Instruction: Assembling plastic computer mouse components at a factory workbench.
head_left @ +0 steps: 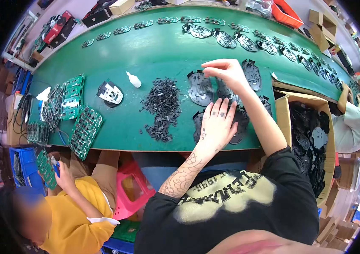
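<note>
My left hand (pixel 220 120) lies with its fingers stretched out over the near row of black plastic mouse shells (pixel 200 89) on the green table. It covers parts of the shells beneath it. Above the far row, my right hand (pixel 227 73) is raised, its thumb and fingers pointing left with a small gap between the tips. I see nothing between them. Another mouse shell (pixel 252 75) stands to the right of that hand. A heap of small black plastic pieces (pixel 161 101) sits just left of the shells.
A white dropper bottle (pixel 133 79) and a half-assembled mouse (pixel 110 93) lie farther left, beside green circuit boards (pixel 86 132). Rows of mouse parts (pixel 224 38) line the far side. A cardboard box of black shells (pixel 307 144) stands right. Co-workers sit at both sides.
</note>
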Available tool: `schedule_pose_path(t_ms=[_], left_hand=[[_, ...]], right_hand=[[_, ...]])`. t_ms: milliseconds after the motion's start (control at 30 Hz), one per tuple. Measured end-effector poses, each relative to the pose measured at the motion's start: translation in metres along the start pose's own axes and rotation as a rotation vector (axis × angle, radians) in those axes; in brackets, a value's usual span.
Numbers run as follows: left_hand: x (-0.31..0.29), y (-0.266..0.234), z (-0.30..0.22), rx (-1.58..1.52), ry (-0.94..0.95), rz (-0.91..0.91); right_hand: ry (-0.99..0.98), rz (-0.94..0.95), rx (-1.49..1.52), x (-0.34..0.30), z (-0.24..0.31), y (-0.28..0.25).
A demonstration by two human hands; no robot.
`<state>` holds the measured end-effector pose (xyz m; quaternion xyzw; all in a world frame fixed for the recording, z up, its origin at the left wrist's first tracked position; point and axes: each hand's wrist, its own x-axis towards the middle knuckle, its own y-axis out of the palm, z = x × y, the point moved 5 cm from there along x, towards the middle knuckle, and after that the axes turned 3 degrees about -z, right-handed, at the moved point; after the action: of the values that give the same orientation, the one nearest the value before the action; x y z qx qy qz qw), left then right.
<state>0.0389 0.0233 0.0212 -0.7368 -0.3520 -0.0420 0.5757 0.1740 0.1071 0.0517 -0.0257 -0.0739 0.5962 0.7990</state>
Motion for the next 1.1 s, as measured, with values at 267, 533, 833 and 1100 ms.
schedule_pose_path(t_ms=[267, 533, 833, 1100], left_hand=[[0.004, 0.0, -0.003, -0.004, -0.006, 0.034], [0.003, 0.001, -0.003, 0.031, 0.005, 0.016], [0.005, -0.002, -0.003, 0.025, 0.004, 0.05], [0.007, -0.003, -0.004, 0.02, 0.005, 0.071]], right_hand=[[-0.056, -0.414, -0.27, -0.038, -0.019, -0.142], [0.115, -0.58, -0.49, -0.07, -0.044, -0.166], [0.028, -0.414, -0.664, -0.078, -0.045, -0.161], [0.022, -0.422, -0.666, -0.078, -0.046, -0.16]])
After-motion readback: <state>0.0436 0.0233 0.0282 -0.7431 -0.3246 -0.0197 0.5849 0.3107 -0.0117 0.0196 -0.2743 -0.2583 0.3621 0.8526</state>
